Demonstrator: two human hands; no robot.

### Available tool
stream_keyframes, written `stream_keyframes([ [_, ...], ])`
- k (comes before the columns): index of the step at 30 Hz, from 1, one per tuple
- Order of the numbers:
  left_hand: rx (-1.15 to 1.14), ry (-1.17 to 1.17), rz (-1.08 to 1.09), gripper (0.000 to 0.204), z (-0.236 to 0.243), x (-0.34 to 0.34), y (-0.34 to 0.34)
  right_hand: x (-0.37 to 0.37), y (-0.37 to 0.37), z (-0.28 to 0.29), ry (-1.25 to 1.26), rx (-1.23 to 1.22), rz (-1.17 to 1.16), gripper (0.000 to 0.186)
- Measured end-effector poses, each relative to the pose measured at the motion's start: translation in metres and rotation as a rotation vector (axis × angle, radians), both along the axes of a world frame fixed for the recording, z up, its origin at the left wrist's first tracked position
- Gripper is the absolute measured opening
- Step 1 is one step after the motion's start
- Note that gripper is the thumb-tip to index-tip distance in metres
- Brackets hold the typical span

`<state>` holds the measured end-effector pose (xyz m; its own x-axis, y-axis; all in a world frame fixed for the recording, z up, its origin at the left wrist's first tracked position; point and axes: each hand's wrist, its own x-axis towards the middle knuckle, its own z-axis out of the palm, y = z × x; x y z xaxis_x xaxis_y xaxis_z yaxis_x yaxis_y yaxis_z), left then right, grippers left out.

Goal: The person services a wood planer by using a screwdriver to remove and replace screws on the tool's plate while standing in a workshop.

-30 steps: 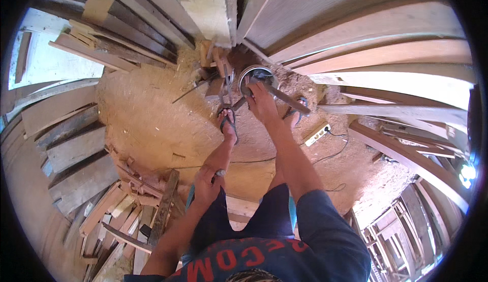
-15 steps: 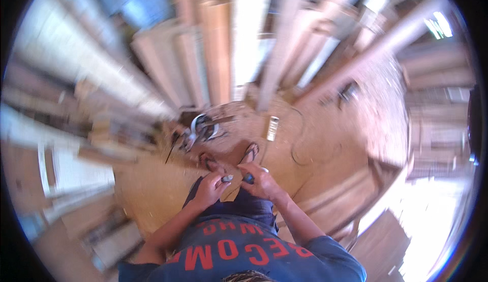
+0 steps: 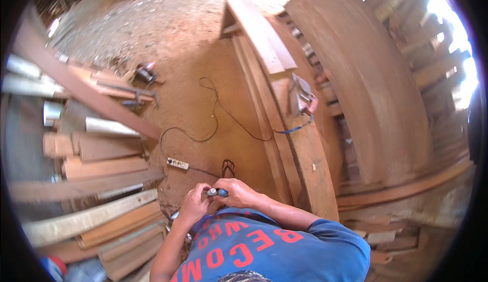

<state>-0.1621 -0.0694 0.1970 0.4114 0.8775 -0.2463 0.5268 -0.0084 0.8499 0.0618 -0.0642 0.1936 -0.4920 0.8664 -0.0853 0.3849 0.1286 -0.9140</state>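
Observation:
In front of my belly my two hands are close together. My left hand [image 3: 194,204] is closed round a small grey-tipped piece [image 3: 212,192]. The fingers of my right hand [image 3: 238,192] wrap a small dark piece with a blue end [image 3: 222,193]. The two ends sit side by side, nearly touching. Most of each piece is hidden in the fingers, so I cannot tell their kind. Past my hands a sandalled foot [image 3: 228,168] stands on the dusty floor.
A white power strip [image 3: 178,163] lies on the floor with a dark cord [image 3: 217,110]. On the right, a handheld power tool [image 3: 303,96] rests on a wooden bench [image 3: 312,165]. A large board [image 3: 363,79] stands beyond it. Stacked planks [image 3: 109,165] fill the left.
My view has swung to the right, bringing the bench and power tool into sight ahead. My hands have come closer together, with the grey and blue ends now side by side.

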Motion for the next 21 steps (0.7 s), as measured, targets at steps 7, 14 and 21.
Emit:
stream_keyframes([
  [7,-0.111,0.107,-0.216,0.058,-0.028,0.117,0.133,0.164,0.019,0.012,-0.055,-0.044,-1.118,0.022],
  [14,-0.258,0.421,-0.307,0.053,-0.114,0.077,0.202,0.309,0.009,-0.111,-0.46,-0.178,-1.785,0.029],
  [21,-0.396,0.554,-0.36,0.051,-0.131,0.06,0.298,0.32,0.022,-0.179,-0.472,-0.411,-1.997,0.036],
])
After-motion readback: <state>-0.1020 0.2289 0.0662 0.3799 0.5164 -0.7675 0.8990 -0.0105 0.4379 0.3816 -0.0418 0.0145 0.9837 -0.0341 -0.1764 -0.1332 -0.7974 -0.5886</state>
